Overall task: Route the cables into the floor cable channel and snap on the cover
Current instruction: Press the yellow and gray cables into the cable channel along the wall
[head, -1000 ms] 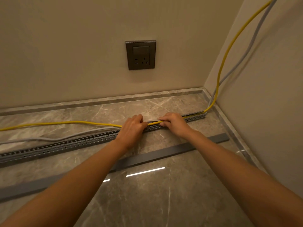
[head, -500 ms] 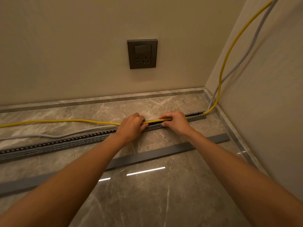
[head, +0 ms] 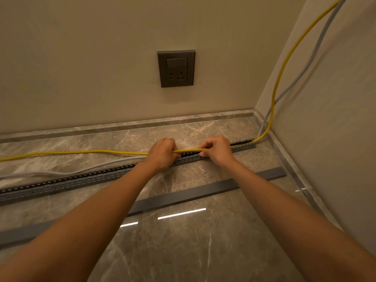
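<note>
A slotted grey cable channel [head: 81,179] runs across the marble floor from left to the right corner. My left hand [head: 161,153] and my right hand [head: 217,150] both grip the yellow cable [head: 81,152] just above the channel's middle, a short span stretched between them. Right of my right hand the yellow cable lies in the channel, then climbs the right wall. A grey cable [head: 97,166] lies loose on the floor behind the channel and passes under my left hand. The flat grey cover strip [head: 203,192] lies on the floor nearer to me.
A dark wall socket with a switch [head: 176,68] sits on the back wall above the hands. A marble skirting [head: 122,126] lines both walls. The side wall [head: 335,139] closes the space on the right. Both cables rise along it out of view.
Both hands have shifted slightly away from me and lifted the yellow cable a little above the channel. My right hand's fingers now pinch it from above.
</note>
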`<state>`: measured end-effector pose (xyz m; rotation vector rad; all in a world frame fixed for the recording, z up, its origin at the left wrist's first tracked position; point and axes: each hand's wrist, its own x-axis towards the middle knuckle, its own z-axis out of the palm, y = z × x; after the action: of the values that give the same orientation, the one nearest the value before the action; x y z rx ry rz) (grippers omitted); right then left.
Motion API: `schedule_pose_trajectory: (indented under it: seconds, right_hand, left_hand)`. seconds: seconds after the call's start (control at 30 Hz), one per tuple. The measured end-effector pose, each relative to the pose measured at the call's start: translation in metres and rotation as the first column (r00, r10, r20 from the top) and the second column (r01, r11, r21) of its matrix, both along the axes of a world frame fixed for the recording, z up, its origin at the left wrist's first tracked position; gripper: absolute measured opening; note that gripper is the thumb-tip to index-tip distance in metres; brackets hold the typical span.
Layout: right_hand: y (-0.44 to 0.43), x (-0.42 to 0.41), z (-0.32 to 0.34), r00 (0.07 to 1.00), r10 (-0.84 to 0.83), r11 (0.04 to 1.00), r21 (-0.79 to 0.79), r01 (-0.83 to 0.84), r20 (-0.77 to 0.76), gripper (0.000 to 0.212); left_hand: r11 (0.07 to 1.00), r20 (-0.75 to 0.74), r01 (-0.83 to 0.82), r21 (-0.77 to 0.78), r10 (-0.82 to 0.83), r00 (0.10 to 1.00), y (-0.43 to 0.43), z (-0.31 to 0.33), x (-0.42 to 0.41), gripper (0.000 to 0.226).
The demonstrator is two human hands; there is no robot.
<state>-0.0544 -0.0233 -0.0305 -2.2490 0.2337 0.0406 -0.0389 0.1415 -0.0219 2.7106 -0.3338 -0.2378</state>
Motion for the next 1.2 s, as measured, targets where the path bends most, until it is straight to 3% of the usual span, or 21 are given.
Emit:
schedule_pose_trajectory:
  seconds: [0.1,0.3,0.47,0.7,0.97,1.07,1.2]
  right_hand:
    - [0.0,0.001,0.0,1.0,0.002,1.0,-0.004,-0.002,0.004,0.019]
    - [-0.001,0.002,-0.003,0.999,-0.034,0.999,0.004,0.034,0.011,0.016]
    - [-0.007,0.002,-0.002,1.0,-0.003,0.998,0.069,0.004,-0.014,0.015]
    - [-0.011,-0.005,-0.006,0.996,0.059,0.997,0.05,-0.062,0.06,0.015]
    - [-0.014,-0.002,-0.006,0.994,0.104,0.994,0.013,-0.104,-0.024,0.016]
    - [-0.015,-0.002,-0.003,0.995,0.1,0.992,0.077,-0.099,-0.003,0.007]
    - [-0.015,-0.001,-0.005,0.996,0.067,0.994,0.084,-0.071,0.054,0.013]
  left_hand:
    - [0.999,0.096,0.045,0.009,-0.046,0.994,0.001,-0.002,-0.008,0.02]
    - [0.987,0.121,0.14,0.079,-0.149,0.981,0.004,0.0,-0.011,0.019]
    - [0.997,0.107,0.073,-0.02,-0.07,0.992,-0.007,0.002,-0.014,0.017]
    - [0.967,0.104,0.199,0.16,-0.217,0.971,-0.014,0.005,-0.009,0.03]
    - [0.91,0.085,0.266,0.318,-0.307,0.948,-0.026,0.002,-0.011,0.027]
    - [0.955,0.141,0.205,0.214,-0.237,0.961,-0.019,0.0,-0.009,0.021]
    - [0.986,0.205,0.145,0.086,-0.16,0.966,-0.014,0.0,-0.013,0.016]
